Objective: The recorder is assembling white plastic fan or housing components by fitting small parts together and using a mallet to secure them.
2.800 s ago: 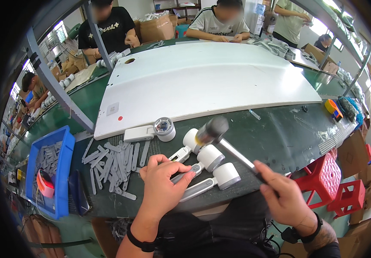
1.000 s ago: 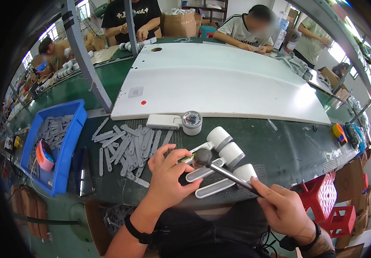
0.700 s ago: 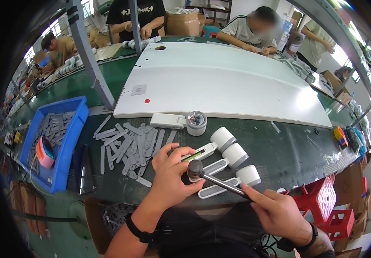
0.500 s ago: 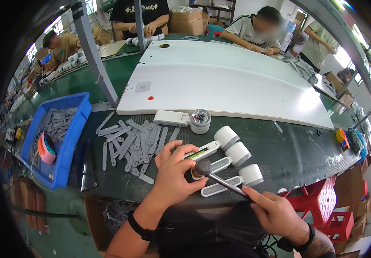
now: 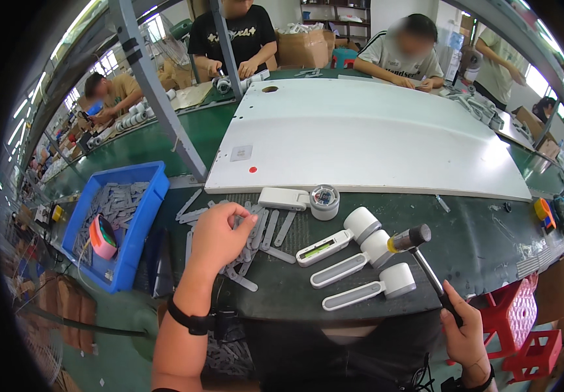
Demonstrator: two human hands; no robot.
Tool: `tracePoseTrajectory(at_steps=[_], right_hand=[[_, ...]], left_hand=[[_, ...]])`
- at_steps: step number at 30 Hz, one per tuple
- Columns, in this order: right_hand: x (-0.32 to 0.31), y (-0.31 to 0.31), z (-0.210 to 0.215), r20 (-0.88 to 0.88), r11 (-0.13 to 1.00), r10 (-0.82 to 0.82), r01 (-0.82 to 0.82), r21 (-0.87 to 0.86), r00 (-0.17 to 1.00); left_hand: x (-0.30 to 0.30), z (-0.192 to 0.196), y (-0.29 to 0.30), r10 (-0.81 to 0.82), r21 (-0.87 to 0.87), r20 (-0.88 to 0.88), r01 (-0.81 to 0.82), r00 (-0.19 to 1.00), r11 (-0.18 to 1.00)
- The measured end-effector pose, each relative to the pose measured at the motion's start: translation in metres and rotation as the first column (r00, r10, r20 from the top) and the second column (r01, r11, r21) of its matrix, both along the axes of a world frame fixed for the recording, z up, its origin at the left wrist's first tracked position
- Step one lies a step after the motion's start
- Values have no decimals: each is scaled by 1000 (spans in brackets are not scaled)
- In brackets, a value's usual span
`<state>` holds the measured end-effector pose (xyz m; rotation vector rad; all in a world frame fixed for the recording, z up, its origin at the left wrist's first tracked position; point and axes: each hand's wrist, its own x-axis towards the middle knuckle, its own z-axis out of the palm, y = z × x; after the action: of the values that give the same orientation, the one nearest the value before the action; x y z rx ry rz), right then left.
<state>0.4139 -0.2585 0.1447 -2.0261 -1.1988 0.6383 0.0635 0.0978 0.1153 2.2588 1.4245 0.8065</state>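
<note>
My left hand (image 5: 220,238) is over a pile of flat grey strips (image 5: 270,228), thumb and forefinger close together; whether a strip is between them is hidden. In my right hand (image 5: 465,330) is the handle of a small mallet (image 5: 435,277) with a black and yellow head, raised over the bench. Left of it lie three white devices with round heads and long handles. The farthest device (image 5: 324,247) has an open handle slot with green inside, while the middle device (image 5: 339,270) and nearest device (image 5: 355,295) show grey strips along their handles.
A similar device (image 5: 284,198) with an exposed round end lies by the white board (image 5: 373,144). At left, a blue bin (image 5: 122,261) holds more strips and a pink-orange gadget (image 5: 102,238). Red stools (image 5: 515,313) stand at right. Several people work beyond.
My left hand has let go of the farthest device and moved left to the strips. The mallet has swung up and right, away from the devices. The view has shifted a little.
</note>
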Motion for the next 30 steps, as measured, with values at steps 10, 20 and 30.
tracePoseTrajectory(at_steps=[10, 20, 30], right_hand=[[11, -5, -20, 18, 979, 74, -76, 189, 997], [16, 0, -30, -36, 985, 30, -24, 173, 999], [14, -5, -12, 32, 985, 53, -58, 163, 998]], left_hand=[[-14, 2, 22, 40, 90, -419, -3, 907, 996], [53, 9, -59, -103, -297, 561, 316, 821, 901], [112, -11, -77, -327, 197, 96, 304, 940, 932]])
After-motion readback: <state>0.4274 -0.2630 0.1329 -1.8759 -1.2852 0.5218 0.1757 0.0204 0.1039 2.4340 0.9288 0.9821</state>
